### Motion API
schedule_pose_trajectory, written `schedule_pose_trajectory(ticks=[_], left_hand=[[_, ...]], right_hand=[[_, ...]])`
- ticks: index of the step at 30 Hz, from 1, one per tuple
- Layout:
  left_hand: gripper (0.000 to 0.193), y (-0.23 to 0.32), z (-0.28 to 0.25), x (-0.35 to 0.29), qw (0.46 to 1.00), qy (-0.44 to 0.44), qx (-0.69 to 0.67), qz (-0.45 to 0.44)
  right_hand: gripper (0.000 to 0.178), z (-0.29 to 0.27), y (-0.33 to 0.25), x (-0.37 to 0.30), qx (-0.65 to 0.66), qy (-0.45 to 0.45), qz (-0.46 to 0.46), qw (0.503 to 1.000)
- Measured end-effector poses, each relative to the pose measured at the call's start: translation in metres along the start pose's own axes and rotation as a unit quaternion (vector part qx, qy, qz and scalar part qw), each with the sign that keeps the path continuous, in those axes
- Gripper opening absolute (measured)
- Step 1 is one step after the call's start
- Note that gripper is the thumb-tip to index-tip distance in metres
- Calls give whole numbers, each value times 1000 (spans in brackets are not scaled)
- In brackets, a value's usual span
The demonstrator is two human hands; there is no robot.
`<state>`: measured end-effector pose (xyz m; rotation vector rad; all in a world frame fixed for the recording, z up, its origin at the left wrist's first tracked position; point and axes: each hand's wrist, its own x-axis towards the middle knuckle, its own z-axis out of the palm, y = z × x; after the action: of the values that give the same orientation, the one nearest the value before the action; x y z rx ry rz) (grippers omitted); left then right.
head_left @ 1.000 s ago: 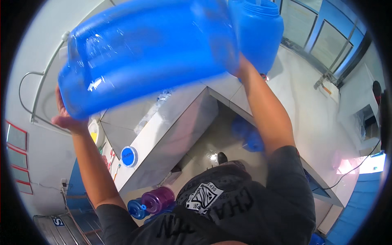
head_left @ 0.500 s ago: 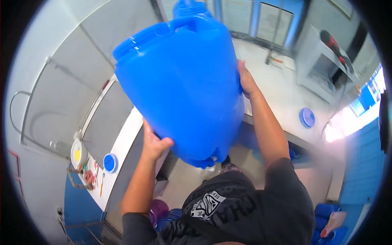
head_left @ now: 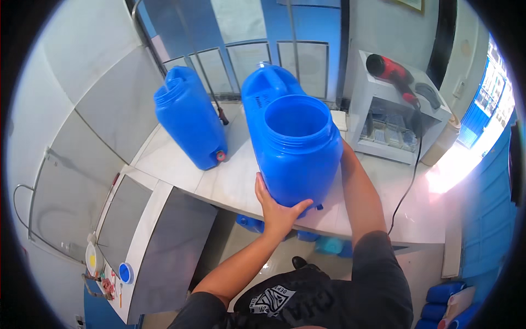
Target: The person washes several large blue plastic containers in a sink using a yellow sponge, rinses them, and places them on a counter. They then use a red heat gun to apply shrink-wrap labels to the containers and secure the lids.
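Note:
Both my hands are on a big blue plastic water container (head_left: pixel 293 175) with a wide, uncapped threaded mouth and a carry handle at its far end. It is at the counter's front edge; I cannot tell whether its base rests there. My left hand (head_left: pixel 280 215) grips its near lower side, thumb spread to the right. Against its right side is my right hand (head_left: pixel 344 152), fingers hidden behind the wall. To the left, a second blue container (head_left: pixel 192 126) stands on the white counter (head_left: pixel 219 181), with its wide mouth uncapped and a red-and-grey spigot low on its front.
A red-and-black heat gun (head_left: pixel 386 68) lies on a white cabinet (head_left: pixel 359 118) at right, its cord trailing down the counter. A blue lid (head_left: pixel 125 272) sits on the lower left ledge. Blue containers (head_left: pixel 441 301) are stacked on the floor at lower right.
The container I hold has gone from raised and tilted before me to lower at the counter, mouth facing up. My left hand has shifted right with it. The second container has come into view.

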<state>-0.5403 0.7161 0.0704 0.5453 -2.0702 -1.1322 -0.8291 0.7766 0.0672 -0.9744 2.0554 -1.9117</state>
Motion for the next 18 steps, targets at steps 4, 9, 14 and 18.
schedule_pose_trajectory(ticks=[4,9,14,18], left_hand=[[134,-3,69,30,998,8,-69,-9],[121,-6,109,65,998,-3,-62,8],[115,-15,100,79,997,-61,-29,21],[106,-70,16,41,991,-131,36,5]], right_hand=[[43,-29,50,20,75,12,83,994],[39,-30,78,55,144,31,131,980],[36,-55,83,82,217,63,153,962],[18,-57,54,-1,335,180,45,924]])
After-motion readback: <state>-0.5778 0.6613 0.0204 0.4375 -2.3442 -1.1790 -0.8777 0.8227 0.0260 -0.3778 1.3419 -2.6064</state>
